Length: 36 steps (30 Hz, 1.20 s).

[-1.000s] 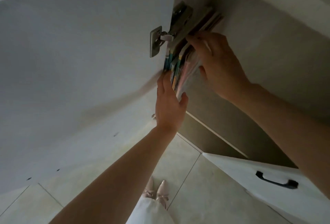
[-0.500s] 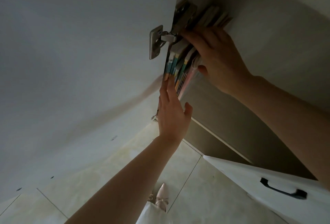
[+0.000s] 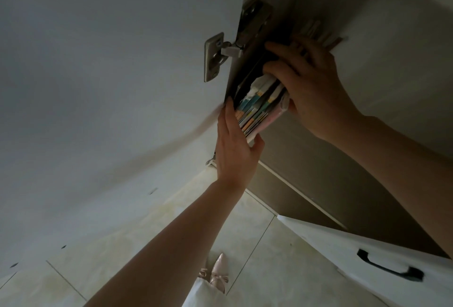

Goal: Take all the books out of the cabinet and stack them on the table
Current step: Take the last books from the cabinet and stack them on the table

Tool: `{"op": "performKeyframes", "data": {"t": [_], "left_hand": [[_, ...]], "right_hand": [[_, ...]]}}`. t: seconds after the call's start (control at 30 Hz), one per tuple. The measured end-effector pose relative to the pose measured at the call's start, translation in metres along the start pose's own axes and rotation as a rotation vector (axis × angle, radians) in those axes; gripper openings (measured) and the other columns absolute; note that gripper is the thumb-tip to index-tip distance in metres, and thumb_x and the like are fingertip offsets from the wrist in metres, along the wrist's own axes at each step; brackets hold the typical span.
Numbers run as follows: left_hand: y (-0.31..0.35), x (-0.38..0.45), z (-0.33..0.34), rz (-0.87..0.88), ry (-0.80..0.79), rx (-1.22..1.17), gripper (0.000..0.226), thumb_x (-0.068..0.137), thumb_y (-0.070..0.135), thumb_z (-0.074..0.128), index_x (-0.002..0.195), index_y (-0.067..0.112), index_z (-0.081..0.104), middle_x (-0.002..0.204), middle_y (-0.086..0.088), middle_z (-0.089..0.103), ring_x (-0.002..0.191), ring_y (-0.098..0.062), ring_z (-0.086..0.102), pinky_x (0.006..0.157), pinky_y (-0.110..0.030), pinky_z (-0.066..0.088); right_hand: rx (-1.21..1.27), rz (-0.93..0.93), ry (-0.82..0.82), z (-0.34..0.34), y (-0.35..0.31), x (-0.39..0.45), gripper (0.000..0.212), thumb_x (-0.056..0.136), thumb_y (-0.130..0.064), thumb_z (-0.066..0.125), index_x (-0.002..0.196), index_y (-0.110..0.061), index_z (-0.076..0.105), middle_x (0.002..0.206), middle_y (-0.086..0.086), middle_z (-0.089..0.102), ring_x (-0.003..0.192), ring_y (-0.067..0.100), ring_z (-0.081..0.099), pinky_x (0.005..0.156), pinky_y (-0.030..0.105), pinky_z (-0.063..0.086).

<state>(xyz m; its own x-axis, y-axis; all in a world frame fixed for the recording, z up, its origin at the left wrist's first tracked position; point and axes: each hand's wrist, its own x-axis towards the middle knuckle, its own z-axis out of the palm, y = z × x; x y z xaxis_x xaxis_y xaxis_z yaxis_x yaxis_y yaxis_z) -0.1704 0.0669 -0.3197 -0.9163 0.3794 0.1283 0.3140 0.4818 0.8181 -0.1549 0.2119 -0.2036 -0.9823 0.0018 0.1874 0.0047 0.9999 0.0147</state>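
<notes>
A bundle of several thin books [image 3: 259,108] with coloured spines stands at the left end of the cabinet shelf, just behind the door hinge. My left hand [image 3: 235,150] presses flat against the bundle's left side, with the thumb under its lower edge. My right hand [image 3: 308,86] grips the bundle from the right, fingers curled over its top edge. More books [image 3: 318,32] stand deeper on the shelf beyond my right hand, mostly hidden. The table is out of view.
The open white cabinet door [image 3: 110,86] fills the left side, with its metal hinge [image 3: 220,54] close to the books. A lower white door with a black handle [image 3: 389,270] stands open at bottom right. Tiled floor [image 3: 257,245] lies below.
The bundle of books has slid out of the shelf towards me. My left hand closed in against its left side and my right hand shifted onto its top and right side.
</notes>
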Motion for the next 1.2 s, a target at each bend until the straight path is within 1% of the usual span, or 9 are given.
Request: {"op": "performKeyframes", "data": {"t": [0.1, 0.2, 0.43, 0.63, 0.77, 0.87, 1.0, 1.1, 1.2], "left_hand": [[-0.002, 0.001, 0.006, 0.006, -0.007, -0.017, 0.094, 0.077, 0.022, 0.074, 0.15, 0.011, 0.016, 0.143, -0.012, 0.035, 0.127, -0.026, 0.047, 0.084, -0.043, 0.059], [-0.003, 0.007, 0.01, 0.008, -0.003, -0.022, 0.085, 0.074, 0.02, 0.076, 0.143, 0.01, 0.028, 0.136, -0.012, 0.036, 0.121, -0.025, 0.049, 0.078, -0.04, 0.061], [-0.007, 0.025, 0.011, -0.087, -0.107, -0.171, 0.077, 0.07, 0.025, 0.078, 0.13, 0.019, 0.031, 0.124, -0.004, 0.052, 0.113, -0.021, 0.056, 0.077, -0.038, 0.06], [-0.013, 0.027, 0.011, 0.065, -0.07, -0.089, 0.064, 0.076, 0.034, 0.076, 0.128, 0.014, 0.044, 0.113, -0.007, 0.064, 0.1, -0.022, 0.065, 0.077, -0.038, 0.061], [-0.01, 0.01, 0.005, 0.086, -0.088, -0.082, 0.063, 0.076, 0.036, 0.077, 0.127, 0.012, 0.047, 0.11, -0.007, 0.067, 0.092, -0.021, 0.069, 0.071, -0.024, 0.059], [-0.009, -0.012, 0.0, 0.071, -0.127, -0.137, 0.061, 0.077, 0.035, 0.078, 0.123, 0.022, 0.041, 0.106, -0.004, 0.068, 0.088, -0.014, 0.068, 0.067, -0.017, 0.058], [-0.013, -0.017, -0.003, 0.092, -0.16, -0.167, 0.065, 0.075, 0.038, 0.08, 0.123, 0.024, 0.04, 0.11, -0.002, 0.066, 0.091, -0.009, 0.065, 0.068, -0.007, 0.05], [-0.016, -0.015, -0.002, 0.096, -0.187, -0.129, 0.067, 0.074, 0.038, 0.079, 0.125, 0.021, 0.039, 0.113, -0.002, 0.063, 0.098, -0.013, 0.064, 0.073, -0.021, 0.059], [-0.021, -0.009, -0.002, 0.209, -0.157, 0.021, 0.075, 0.071, 0.05, 0.071, 0.129, 0.015, 0.038, 0.129, -0.009, 0.052, 0.12, -0.025, 0.051, 0.091, -0.037, 0.056]], "right_hand": [[0.038, -0.029, -0.028, 0.003, 0.005, 0.0, 0.053, 0.072, -0.008, 0.062, 0.124, -0.012, 0.052, 0.144, 0.008, 0.047, 0.139, 0.037, 0.029, 0.107, 0.052, 0.028], [0.066, -0.03, -0.049, 0.004, 0.008, 0.001, 0.055, 0.071, -0.002, 0.067, 0.123, -0.013, 0.051, 0.138, 0.008, 0.051, 0.139, 0.034, 0.032, 0.109, 0.049, 0.027], [0.08, -0.011, -0.014, 0.005, 0.007, -0.005, 0.058, 0.068, -0.004, 0.066, 0.123, -0.014, 0.053, 0.131, 0.006, 0.056, 0.135, 0.031, 0.037, 0.103, 0.045, 0.03], [0.002, -0.017, 0.005, 0.003, 0.009, -0.013, 0.054, 0.07, -0.013, 0.056, 0.124, -0.014, 0.053, 0.125, 0.008, 0.059, 0.124, 0.033, 0.045, 0.1, 0.042, 0.029], [-0.034, -0.021, -0.014, -0.006, 0.003, -0.023, 0.055, 0.069, -0.017, 0.06, 0.124, -0.017, 0.054, 0.122, 0.007, 0.06, 0.119, 0.034, 0.048, 0.104, 0.05, 0.031], [-0.044, -0.042, -0.071, -0.012, -0.006, -0.037, 0.058, 0.067, -0.018, 0.06, 0.124, -0.018, 0.056, 0.122, 0.007, 0.061, 0.12, 0.035, 0.048, 0.107, 0.057, 0.03], [-0.058, -0.04, -0.072, -0.011, -0.01, -0.05, 0.069, 0.059, -0.011, 0.078, 0.124, -0.017, 0.056, 0.12, 0.007, 0.062, 0.117, 0.037, 0.05, 0.104, 0.06, 0.035], [-0.028, -0.024, -0.062, -0.009, -0.011, -0.05, 0.072, 0.057, -0.008, 0.082, 0.123, -0.016, 0.055, 0.121, 0.008, 0.062, 0.119, 0.037, 0.05, 0.104, 0.06, 0.035], [0.002, -0.03, -0.058, -0.009, -0.01, -0.049, 0.071, 0.057, -0.007, 0.081, 0.123, -0.016, 0.054, 0.12, 0.008, 0.062, 0.119, 0.037, 0.051, 0.106, 0.059, 0.034]]}}
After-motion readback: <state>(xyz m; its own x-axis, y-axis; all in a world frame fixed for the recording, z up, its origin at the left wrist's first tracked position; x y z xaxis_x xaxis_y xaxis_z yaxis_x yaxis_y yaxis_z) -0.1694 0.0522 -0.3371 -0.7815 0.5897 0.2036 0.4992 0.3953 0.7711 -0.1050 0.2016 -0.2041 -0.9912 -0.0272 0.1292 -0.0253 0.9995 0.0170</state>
